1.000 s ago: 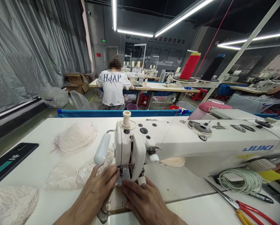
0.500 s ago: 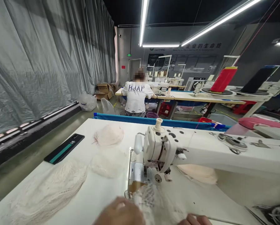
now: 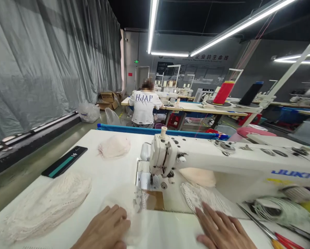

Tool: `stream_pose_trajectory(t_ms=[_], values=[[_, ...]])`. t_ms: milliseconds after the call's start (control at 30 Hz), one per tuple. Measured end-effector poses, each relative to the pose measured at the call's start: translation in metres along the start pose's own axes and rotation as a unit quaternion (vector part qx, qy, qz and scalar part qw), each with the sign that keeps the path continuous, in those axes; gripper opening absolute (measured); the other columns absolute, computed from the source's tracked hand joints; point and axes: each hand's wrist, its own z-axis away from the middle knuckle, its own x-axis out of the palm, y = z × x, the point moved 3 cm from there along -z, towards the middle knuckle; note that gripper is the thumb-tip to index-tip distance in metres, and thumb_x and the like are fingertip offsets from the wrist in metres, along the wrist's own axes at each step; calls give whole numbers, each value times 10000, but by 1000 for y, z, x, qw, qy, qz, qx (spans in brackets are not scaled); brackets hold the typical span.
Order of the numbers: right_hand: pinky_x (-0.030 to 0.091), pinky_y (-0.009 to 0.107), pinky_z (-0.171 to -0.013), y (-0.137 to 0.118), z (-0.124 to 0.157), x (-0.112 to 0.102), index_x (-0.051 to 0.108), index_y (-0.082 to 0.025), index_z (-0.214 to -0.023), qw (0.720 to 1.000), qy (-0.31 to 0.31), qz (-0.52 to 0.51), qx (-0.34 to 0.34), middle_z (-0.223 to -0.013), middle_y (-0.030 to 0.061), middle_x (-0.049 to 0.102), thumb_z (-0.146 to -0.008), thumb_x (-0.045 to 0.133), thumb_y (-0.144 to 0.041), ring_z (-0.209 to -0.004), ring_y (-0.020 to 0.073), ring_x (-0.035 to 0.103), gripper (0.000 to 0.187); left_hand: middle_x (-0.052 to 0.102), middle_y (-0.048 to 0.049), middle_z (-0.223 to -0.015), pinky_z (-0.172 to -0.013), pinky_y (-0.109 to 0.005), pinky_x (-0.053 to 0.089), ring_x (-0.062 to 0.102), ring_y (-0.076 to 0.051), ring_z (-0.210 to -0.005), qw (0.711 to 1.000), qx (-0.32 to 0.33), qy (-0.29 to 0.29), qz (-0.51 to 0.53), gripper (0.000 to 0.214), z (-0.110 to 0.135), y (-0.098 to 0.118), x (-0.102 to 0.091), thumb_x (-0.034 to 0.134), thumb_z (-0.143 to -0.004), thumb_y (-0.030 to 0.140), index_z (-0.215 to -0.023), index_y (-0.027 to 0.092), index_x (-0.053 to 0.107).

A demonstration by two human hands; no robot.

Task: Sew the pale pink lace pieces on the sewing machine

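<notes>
My left hand, fingers bent and close together, is closed on a sheer white fabric piece on the table in front of the sewing machine. A small strip of white lace edging shows at that piece's right side. My right hand lies open, fingers spread, its fingertips on a white lace piece under the machine arm. Left of the needle area, both hands' fabrics are apart from the presser foot. A stack of white lace pieces lies at the left.
A phone-like black slab with a green stripe and a pale pink sheer piece lie farther back. A peach cup-shaped piece sits behind the machine arm. Scissors or tweezers and thread are right. A person sits ahead.
My hands have moved apart. The lace piece from near the needle now lies to the right under my right hand. The sheer piece has come nearer, under my left hand. The view has turned right.
</notes>
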Motion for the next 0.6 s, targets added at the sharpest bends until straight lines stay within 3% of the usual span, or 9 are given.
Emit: stream_pose_trajectory(t_ms=[67,133,200,267,300,433,500,600], values=[[404,371,-733,-6,-9,-13,614,-175,-1077,997,-15,-50,48,-1098,123,646,-949,345,-461,-846,251,605,413,581,-36,-1073,-770,-290,418,545,-203,-905,996,-52,7,69,192,1,0,-11,500,-882,347,-1046,257,542],[422,344,-732,-23,-29,-21,588,-175,-1072,983,-38,-165,65,-1062,102,649,-956,359,-430,-873,230,601,362,564,-28,-1102,-837,-297,408,529,-199,-983,982,-150,-19,111,216,-7,-13,-20,385,-931,368,-1011,270,561],[436,327,-708,-43,-56,-18,560,-188,-1083,949,-85,-289,95,-1035,85,640,-956,387,-393,-858,213,597,297,556,-54,-1072,-824,-335,403,513,-227,-986,962,-249,-48,103,239,-21,-31,-24,378,-911,374,-993,238,556],[439,352,-732,-61,-86,-4,548,-192,-1063,906,-134,-376,139,-1041,90,616,-930,462,-326,-880,228,581,208,553,-76,-1020,-767,-356,401,510,-264,-950,950,-292,-56,93,258,-37,-43,-22,522,-811,344,-1023,199,534],[439,367,-735,-68,-99,6,542,-188,-1066,884,-157,-406,170,-1049,98,602,-903,512,-293,-876,238,574,195,561,-64,-937,-714,-343,398,523,-263,-883,945,-306,-62,94,294,-43,-46,-19,578,-749,310,-1013,189,532],[399,459,-812,-86,-139,42,551,-156,-973,863,-166,-442,181,-1058,136,571,-751,697,-263,-965,307,522,287,475,37,-635,-635,-284,356,506,-203,-681,936,-314,-78,139,214,-50,-39,-6,577,-654,184,-864,205,540],[382,445,-838,-89,-144,51,557,-167,-875,845,-170,-476,174,-1054,108,569,-716,712,-218,-986,290,510,228,502,24,-701,-693,-285,364,512,-195,-751,936,-294,-69,179,94,-46,-29,-7,538,-688,194,-781,207,534],[422,292,-726,-85,-139,45,515,-174,-728,804,-183,-545,155,-870,20,587,-764,630,-178,-814,172,547,121,549,2,-818,-731,-279,380,522,-190,-816,928,-261,-57,258,83,-40,-16,-16,494,-757,277,-736,200,518]])
